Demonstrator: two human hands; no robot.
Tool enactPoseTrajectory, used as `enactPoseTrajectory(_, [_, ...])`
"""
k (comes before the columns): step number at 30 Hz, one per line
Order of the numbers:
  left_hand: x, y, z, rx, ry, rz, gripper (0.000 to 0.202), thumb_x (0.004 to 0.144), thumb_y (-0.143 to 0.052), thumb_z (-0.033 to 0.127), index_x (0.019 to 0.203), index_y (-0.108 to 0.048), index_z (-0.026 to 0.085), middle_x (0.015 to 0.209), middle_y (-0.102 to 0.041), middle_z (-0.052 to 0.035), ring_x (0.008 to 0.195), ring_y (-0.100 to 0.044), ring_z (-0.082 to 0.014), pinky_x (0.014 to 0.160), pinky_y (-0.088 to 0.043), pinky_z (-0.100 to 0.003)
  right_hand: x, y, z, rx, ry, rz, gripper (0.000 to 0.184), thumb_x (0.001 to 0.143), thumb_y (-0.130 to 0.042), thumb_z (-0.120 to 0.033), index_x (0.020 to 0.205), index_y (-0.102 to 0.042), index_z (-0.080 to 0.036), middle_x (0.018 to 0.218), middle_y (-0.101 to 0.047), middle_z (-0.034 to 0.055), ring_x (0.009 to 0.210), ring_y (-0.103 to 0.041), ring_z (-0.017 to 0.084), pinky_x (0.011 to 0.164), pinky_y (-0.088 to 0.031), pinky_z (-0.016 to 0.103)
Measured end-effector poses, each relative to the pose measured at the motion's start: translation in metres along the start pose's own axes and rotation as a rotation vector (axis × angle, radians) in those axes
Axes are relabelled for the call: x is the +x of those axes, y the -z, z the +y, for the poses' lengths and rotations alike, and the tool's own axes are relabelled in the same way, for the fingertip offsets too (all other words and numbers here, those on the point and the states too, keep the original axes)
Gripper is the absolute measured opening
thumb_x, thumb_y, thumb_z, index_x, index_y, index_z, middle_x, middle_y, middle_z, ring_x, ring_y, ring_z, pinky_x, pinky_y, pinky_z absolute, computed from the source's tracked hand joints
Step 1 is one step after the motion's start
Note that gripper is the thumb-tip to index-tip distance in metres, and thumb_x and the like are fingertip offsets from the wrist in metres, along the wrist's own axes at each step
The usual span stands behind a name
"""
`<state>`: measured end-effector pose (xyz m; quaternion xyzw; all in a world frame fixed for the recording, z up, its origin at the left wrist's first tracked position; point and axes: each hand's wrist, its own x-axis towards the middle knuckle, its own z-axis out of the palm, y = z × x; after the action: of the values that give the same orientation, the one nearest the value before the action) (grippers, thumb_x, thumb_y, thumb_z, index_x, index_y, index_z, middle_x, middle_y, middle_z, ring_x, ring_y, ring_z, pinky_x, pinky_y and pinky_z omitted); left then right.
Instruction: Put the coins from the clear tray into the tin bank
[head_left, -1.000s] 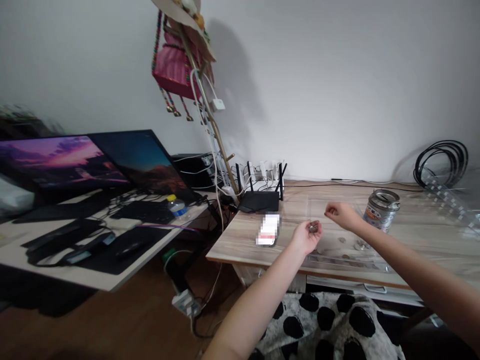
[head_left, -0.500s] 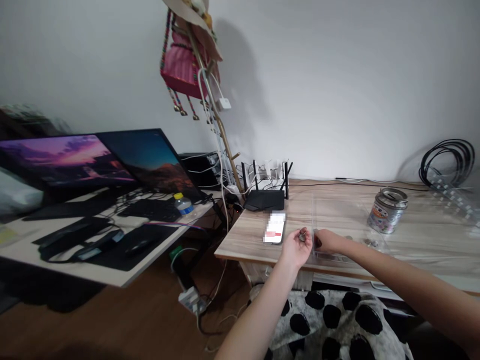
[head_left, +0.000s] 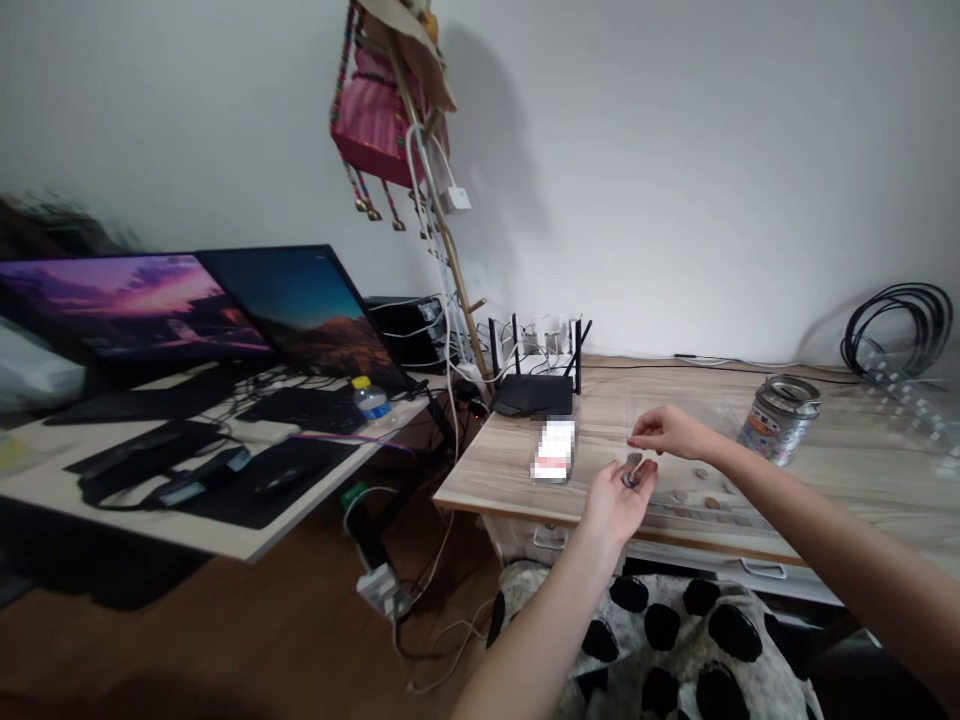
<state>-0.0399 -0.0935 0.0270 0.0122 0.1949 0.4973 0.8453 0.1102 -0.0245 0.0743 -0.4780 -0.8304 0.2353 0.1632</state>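
My left hand point(head_left: 619, 498) is turned palm up over the front of the wooden desk, its fingers curled around a few coins point(head_left: 630, 478). Just above it hovers my right hand point(head_left: 664, 434), thumb and fingertips brought together; whatever they pinch is too small to make out. Below and to the right of both hands, several loose coins point(head_left: 711, 503) lie in what looks like a shallow clear plastic tray point(head_left: 675, 518). A silver tin can point(head_left: 780, 420) with a printed label stands upright beyond my right forearm.
A phone point(head_left: 553, 450) with a lit screen lies left of my hands, in front of a black router point(head_left: 534, 394) with upright antennas. Coiled black cable point(head_left: 896, 330) rests at the far right. On the left desk are monitors point(head_left: 300, 320) and a yellow-capped bottle point(head_left: 370, 400).
My right hand has risen from the tray and come over my left palm. The left hand has shifted right, bringing the coins beneath the right fingertips. The view has tilted slightly.
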Motion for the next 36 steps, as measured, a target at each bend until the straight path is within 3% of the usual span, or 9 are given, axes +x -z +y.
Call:
enactPoseTrajectory(4, [-0.002, 0.0, 0.003, -0.047, -0.056, 0.054, 0.014, 0.077, -0.039, 0.012, 0.07, -0.05, 0.009, 0.067, -0.052, -0.0056, 0.063, -0.054, -0.0094, 0.056, -0.046, -0.02, 0.015, -0.021, 0.018, -0.195, -0.17, 0.098, 0.03, 0.072, -0.047, -0.038, 0.085, -0.061, -0.016, 0.078, -0.062, 0.0047, 0.067, -0.053, 0.011, 0.058, -0.036, 0.02])
enactPoseTrajectory(7, [-0.01, 0.005, 0.01, 0.0, -0.01, 0.041, 0.012, 0.076, -0.04, 0.012, 0.069, -0.05, 0.011, 0.057, -0.046, 0.0006, 0.043, -0.04, -0.0023, 0.037, -0.032, -0.013, 0.026, -0.049, 0.037, -0.24, -0.236, 0.073, 0.027, 0.064, -0.057, -0.03, 0.087, -0.06, -0.015, 0.075, -0.062, 0.0046, 0.069, -0.053, 0.013, 0.06, -0.035, 0.022])
enactPoseTrajectory(11, [-0.017, 0.009, 0.018, 0.05, 0.003, 0.026, 0.011, 0.076, -0.04, 0.011, 0.073, -0.051, 0.011, 0.056, -0.043, 0.002, 0.039, -0.032, -0.0013, 0.034, -0.023, -0.012, 0.035, -0.071, 0.051, -0.26, -0.274, 0.037, 0.024, 0.066, -0.056, -0.029, 0.084, -0.058, -0.014, 0.076, -0.06, 0.0041, 0.069, -0.052, 0.011, 0.062, -0.036, 0.023])
enactPoseTrajectory(22, [-0.005, 0.018, 0.017, 0.01, 0.028, 0.004, 0.01, 0.074, -0.04, 0.011, 0.071, -0.05, 0.011, 0.058, -0.044, 0.0008, 0.042, -0.034, -0.0023, 0.036, -0.023, -0.012, 0.015, -0.066, 0.051, -0.113, -0.163, -0.126, 0.027, 0.054, -0.059, -0.026, 0.079, -0.061, -0.015, 0.063, -0.06, -0.0006, 0.053, -0.049, 0.008, 0.047, -0.032, 0.017])
enactPoseTrajectory(25, [-0.003, 0.018, 0.017, 0.014, 0.028, -0.008, 0.01, 0.073, -0.04, 0.011, 0.071, -0.05, 0.011, 0.058, -0.044, 0.0004, 0.043, -0.035, -0.0024, 0.036, -0.024, -0.012, 0.01, -0.069, 0.051, -0.094, -0.153, -0.152, 0.023, 0.054, -0.058, -0.026, 0.073, -0.062, -0.014, 0.062, -0.059, 0.0, 0.052, -0.049, 0.008, 0.046, -0.032, 0.017])
enactPoseTrajectory(32, [-0.003, 0.017, 0.018, 0.025, 0.019, -0.007, 0.011, 0.073, -0.039, 0.011, 0.07, -0.05, 0.011, 0.059, -0.044, -0.0001, 0.043, -0.035, -0.0027, 0.037, -0.025, -0.013, -0.002, -0.067, 0.047, -0.036, -0.121, -0.217, 0.033, 0.053, -0.058, -0.029, 0.083, -0.059, -0.015, 0.065, -0.06, -0.0001, 0.054, -0.05, 0.008, 0.046, -0.034, 0.017])
enactPoseTrajectory(36, [-0.002, 0.017, 0.015, 0.025, 0.024, -0.008, 0.011, 0.073, -0.04, 0.011, 0.069, -0.05, 0.011, 0.059, -0.044, -0.0002, 0.044, -0.035, -0.0029, 0.038, -0.025, -0.012, -0.005, -0.069, 0.042, -0.029, -0.115, -0.258, 0.027, 0.053, -0.058, -0.026, 0.078, -0.06, -0.014, 0.063, -0.059, -0.0004, 0.053, -0.049, 0.008, 0.046, -0.033, 0.017])
